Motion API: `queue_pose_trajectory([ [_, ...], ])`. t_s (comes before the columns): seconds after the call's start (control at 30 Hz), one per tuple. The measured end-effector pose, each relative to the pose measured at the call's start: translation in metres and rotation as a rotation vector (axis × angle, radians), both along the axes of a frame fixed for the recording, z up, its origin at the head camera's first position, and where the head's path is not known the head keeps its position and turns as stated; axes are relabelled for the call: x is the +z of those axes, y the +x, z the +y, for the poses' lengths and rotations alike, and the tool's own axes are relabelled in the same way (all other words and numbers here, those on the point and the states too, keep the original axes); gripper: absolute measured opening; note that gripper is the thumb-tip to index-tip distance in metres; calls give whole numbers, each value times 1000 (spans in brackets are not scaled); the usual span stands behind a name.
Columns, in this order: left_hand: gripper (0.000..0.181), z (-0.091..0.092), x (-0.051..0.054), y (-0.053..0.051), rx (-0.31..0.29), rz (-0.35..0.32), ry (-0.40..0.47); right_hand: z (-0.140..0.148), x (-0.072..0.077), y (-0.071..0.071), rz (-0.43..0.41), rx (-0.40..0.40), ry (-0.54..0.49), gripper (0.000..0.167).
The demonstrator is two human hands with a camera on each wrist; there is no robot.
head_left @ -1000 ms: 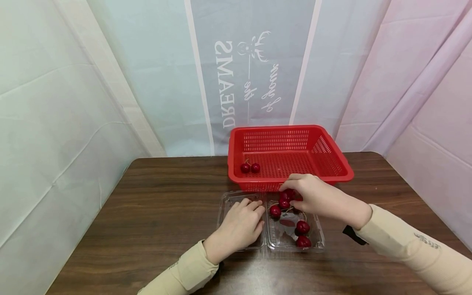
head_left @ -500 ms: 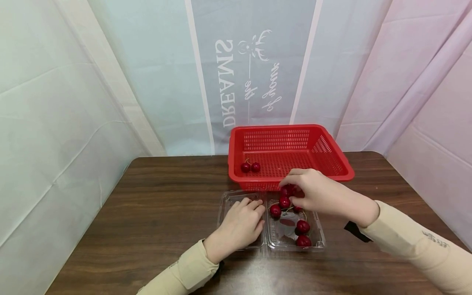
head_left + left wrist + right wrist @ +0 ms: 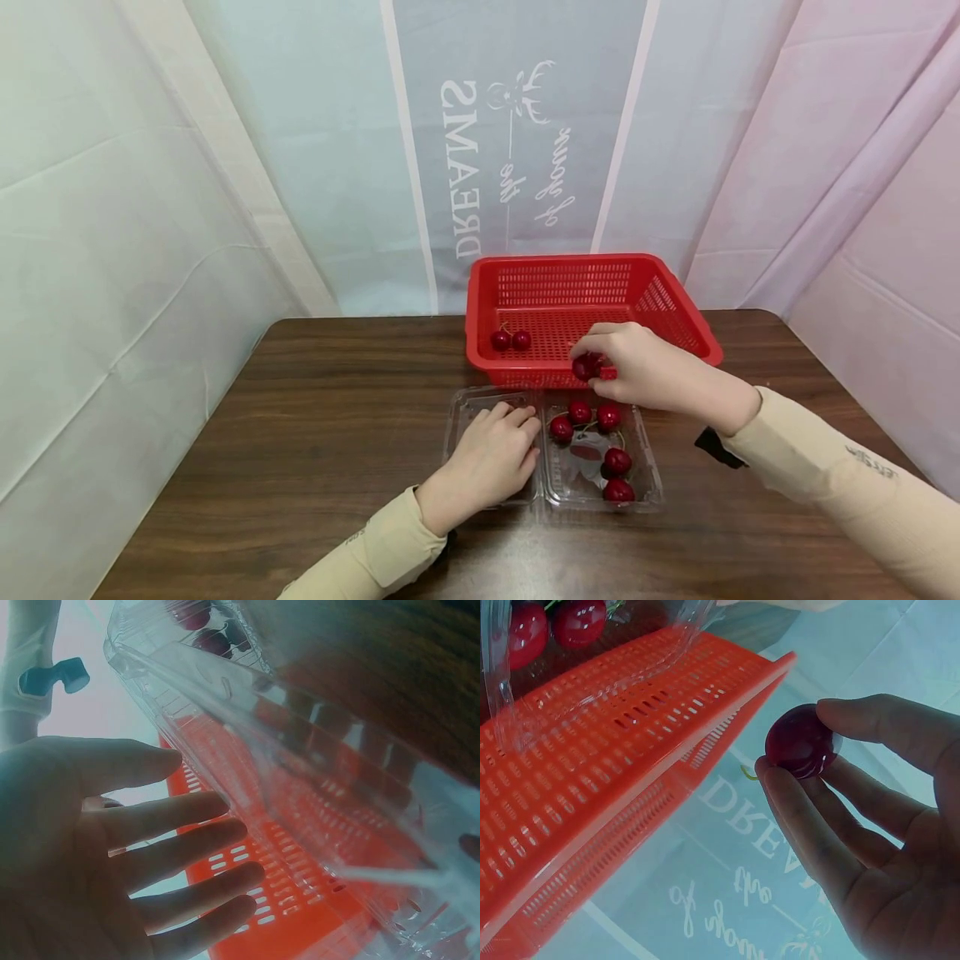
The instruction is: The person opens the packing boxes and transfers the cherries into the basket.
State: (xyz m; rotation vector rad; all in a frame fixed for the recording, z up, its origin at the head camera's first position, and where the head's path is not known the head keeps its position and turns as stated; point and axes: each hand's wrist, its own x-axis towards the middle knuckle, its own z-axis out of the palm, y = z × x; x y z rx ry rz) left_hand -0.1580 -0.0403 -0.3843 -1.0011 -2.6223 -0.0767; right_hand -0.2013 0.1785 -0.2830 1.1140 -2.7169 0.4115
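My right hand [image 3: 652, 373] pinches a dark red cherry [image 3: 801, 742] between thumb and fingertips, over the near rim of the red plastic basket [image 3: 562, 287]. A bit of green stem shows by the cherry in the right wrist view. Several cherries [image 3: 617, 461] with stems lie in the clear plastic clamshell box [image 3: 564, 482] in front of the basket. My left hand [image 3: 486, 460] rests on the box's open lid [image 3: 467, 402], left of the cherries; its fingers are extended and apart in the left wrist view. Two cherries [image 3: 511, 340] joined at the stems sit in the basket's left front corner.
The dark wooden table [image 3: 345, 417] extends to both sides of the box. Behind its back edge hangs a pale curtain [image 3: 337, 167] with printed lettering. More pale cloth hangs at left and right. The basket stands against the box's far side.
My right hand has lifted a cherry out of the clear box and moved it up and away to the basket's near rim. My left hand has stayed on the lid.
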Motion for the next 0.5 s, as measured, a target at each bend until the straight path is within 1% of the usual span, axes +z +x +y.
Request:
queue_pose_trajectory([
  [0.1,25,0,0,0,1,-6,-1,0,0,-6,5,-8,2,28],
  [0.37,24,0,-1,0,-7,19,21,-1,3,-18,-11,-20,15,27],
  [0.5,24,0,-1,0,-3,17,18,-2,4,-24,-12,-26,25,27],
])
